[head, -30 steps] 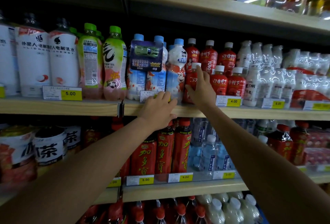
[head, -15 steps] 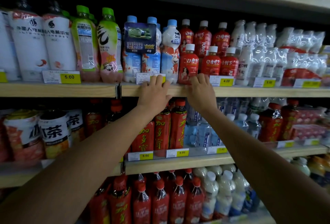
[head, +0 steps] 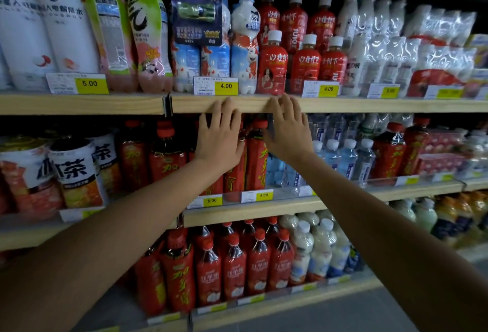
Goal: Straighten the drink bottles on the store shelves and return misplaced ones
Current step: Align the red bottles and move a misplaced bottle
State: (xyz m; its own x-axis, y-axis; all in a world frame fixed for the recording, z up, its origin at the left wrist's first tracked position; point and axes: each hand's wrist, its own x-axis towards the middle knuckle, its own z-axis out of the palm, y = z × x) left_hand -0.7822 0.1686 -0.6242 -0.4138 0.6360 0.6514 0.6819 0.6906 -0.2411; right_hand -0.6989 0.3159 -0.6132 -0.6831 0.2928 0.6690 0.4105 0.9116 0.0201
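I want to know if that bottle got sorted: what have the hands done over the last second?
The right hand came off the white-capped red bottle on the upper shelf and dropped down. The left hand slid down too. Both are now open, fingertips at the wooden shelf edge, palms in front of the red bottles below, holding nothing. The other bottles and the price tags look unchanged.

Left price tag (head: 89,83) 5.00, middle price tag (head: 226,85) 4.00; red bottle (head: 292,30) "JUICE"
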